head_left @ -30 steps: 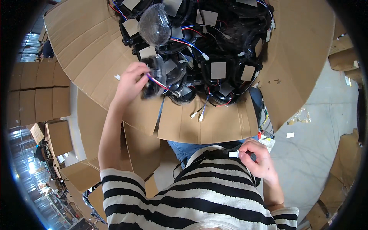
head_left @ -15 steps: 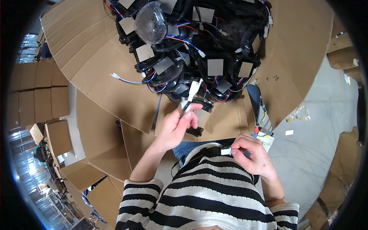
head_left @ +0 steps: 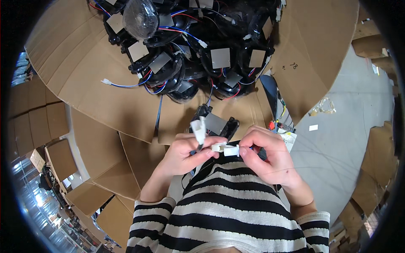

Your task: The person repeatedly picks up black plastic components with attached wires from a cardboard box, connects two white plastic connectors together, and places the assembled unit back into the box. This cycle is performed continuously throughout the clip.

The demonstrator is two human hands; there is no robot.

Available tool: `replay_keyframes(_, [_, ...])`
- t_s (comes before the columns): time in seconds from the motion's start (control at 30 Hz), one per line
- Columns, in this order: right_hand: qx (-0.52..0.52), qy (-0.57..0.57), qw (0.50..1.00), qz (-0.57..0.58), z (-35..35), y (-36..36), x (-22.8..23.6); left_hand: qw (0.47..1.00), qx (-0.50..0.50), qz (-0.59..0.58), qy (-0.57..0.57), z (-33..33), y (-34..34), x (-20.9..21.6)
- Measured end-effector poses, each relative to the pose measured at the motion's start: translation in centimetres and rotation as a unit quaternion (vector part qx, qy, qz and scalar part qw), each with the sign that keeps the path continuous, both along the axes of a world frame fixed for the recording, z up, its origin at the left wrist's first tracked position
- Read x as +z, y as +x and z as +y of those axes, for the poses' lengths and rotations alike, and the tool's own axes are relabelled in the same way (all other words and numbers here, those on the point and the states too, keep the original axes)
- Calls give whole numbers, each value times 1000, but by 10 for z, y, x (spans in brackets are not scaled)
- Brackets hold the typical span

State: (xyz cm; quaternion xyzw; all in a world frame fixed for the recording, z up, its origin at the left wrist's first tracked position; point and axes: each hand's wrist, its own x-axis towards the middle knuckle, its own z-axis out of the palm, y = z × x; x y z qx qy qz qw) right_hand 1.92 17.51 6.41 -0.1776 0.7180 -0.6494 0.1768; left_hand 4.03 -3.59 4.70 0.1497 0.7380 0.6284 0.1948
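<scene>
Warehouse floor is seen from above: stacked flat cardboard boxes (head_left: 29,122) at the far left, a large cardboard sheet (head_left: 84,80) spread under the work, grey concrete floor (head_left: 337,139) at right. On the sheet, upper centre, a pile of black lamp housings (head_left: 198,50) is heaped, with grey square pads on their backs and red and blue wires tangled through. One clear round lens (head_left: 140,17) is turned up at the pile's upper left. A blue-and-red lead with a small white plug (head_left: 105,82) is trailed out left of the pile, lying loose on the cardboard. Below the pile, one separate black housing (head_left: 216,122) is held close to the body, just above both hands. Left hand (head_left: 187,154) is closed: a white connector (head_left: 198,128) is pinched upright between thumb and fingers, sticking up past the knuckles. Right hand (head_left: 268,158) is closed too, fingertips gripping a second white connector (head_left: 225,148) lying horizontal. That connector is bridged between the two hands, its left end touching the left thumb. Both connectors are held just in front of a black-and-white striped shirt (head_left: 228,211). Further right, small white scraps (head_left: 313,127) and a clear plastic bit (head_left: 322,105) are scattered on the floor. Brown boxes (head_left: 379,156) are stacked at the right rim.
</scene>
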Motion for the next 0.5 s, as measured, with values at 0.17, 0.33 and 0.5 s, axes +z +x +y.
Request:
replay_keyframes(0.17, [-35,4,998,-44,0,3,1,982,65,139,-113,10,3,3])
replay_keyframes(0.33, [-58,-3,985,-163,-3,6,0,931,128,320,-119,18,0,-11])
replay_keyframes(0.5, [-90,42,989,-113,-7,8,-6,901,74,399,-153,18,-8,-11])
